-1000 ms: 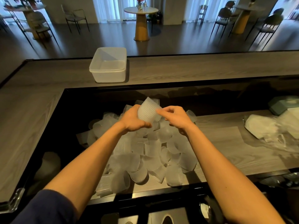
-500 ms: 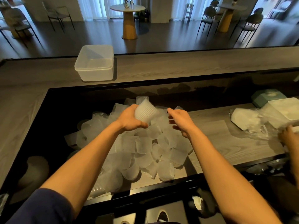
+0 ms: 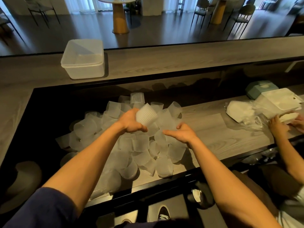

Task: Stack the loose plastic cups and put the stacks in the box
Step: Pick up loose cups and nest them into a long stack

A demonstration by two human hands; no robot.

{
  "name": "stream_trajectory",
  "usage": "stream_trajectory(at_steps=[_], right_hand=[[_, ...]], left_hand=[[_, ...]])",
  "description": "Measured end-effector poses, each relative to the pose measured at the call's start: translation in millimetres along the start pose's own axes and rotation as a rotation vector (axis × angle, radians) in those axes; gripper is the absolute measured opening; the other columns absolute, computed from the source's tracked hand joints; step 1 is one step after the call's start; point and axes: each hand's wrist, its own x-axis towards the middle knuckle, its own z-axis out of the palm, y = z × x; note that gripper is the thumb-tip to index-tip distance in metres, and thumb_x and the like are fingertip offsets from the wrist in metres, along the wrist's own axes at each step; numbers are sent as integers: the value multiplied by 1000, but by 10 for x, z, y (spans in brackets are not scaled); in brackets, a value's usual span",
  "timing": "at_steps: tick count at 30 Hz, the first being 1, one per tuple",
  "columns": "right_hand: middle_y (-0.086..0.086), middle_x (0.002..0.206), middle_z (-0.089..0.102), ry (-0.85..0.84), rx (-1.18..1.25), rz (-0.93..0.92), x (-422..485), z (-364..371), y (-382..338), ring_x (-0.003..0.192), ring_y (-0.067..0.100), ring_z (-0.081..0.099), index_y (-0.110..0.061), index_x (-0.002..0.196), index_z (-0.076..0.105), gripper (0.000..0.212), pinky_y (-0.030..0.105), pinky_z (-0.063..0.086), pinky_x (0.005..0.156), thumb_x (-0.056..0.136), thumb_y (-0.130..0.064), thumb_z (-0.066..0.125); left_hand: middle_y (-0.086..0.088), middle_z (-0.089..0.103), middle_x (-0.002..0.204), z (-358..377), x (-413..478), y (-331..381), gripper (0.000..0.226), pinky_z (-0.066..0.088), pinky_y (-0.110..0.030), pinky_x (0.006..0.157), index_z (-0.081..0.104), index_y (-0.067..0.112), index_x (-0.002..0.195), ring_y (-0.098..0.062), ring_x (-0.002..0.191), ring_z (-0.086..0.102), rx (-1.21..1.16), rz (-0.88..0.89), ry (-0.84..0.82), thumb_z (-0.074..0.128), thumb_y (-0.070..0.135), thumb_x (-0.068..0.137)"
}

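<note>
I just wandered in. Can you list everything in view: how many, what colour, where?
loose cups: dozens, frosted clear, heaped on the lower counter.
held cup: one or a nested few, ribbed white, gripped above the heap.
box: one, clear, upper ledge, left.
case: one, pale green, counter's far right.
packaging: heap, white, beside the case.
round table: one, yellow base, room behind.
chairs: several, dark, room behind.
shoe: one, black, bottom edge.
another person's hands: two, on the packaging.
left hand: grips the held cup.
right hand: over the heap, grip unclear.

One box [image 3: 83,59], one raised cup [image 3: 146,116] — loose cups [image 3: 131,145] heaped beyond counting
</note>
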Motion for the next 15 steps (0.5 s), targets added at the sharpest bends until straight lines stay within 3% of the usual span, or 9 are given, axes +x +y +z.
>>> stream_trajectory(at_steps=[1,3,9,15], right_hand=[[6,128,57,14,-48,8,22,55,28,118,24,56,-13,133,51,80,39,49,94,74,-58,83],[8,145,48,71,-141,-24,36,132,72,129,29,51,-16,145,43,98,44,50,100,69,-65,83],[6,148,44,97,-211,-91,16,204,87,129,27,51,-20,147,41,101,48,51,101,67,-67,82],[7,150,49,81,-240,-148,63,255,93,133,27,51,-19,151,38,95,43,50,104,75,-51,85]], left_hand=[[-3,49,118,19,9,1,81,53,-26,72,43,15,137,-22,109,52,7,0,-2,89,22,70],[-1,48,118,49,19,15,80,53,-31,81,43,16,136,-22,111,50,20,3,0,89,22,70],[-1,48,118,81,46,17,82,50,-32,83,43,16,137,-22,111,50,19,2,-5,89,23,70],[-2,48,119,98,53,-21,83,49,-33,85,42,16,139,-21,110,48,13,4,-12,88,22,71]])
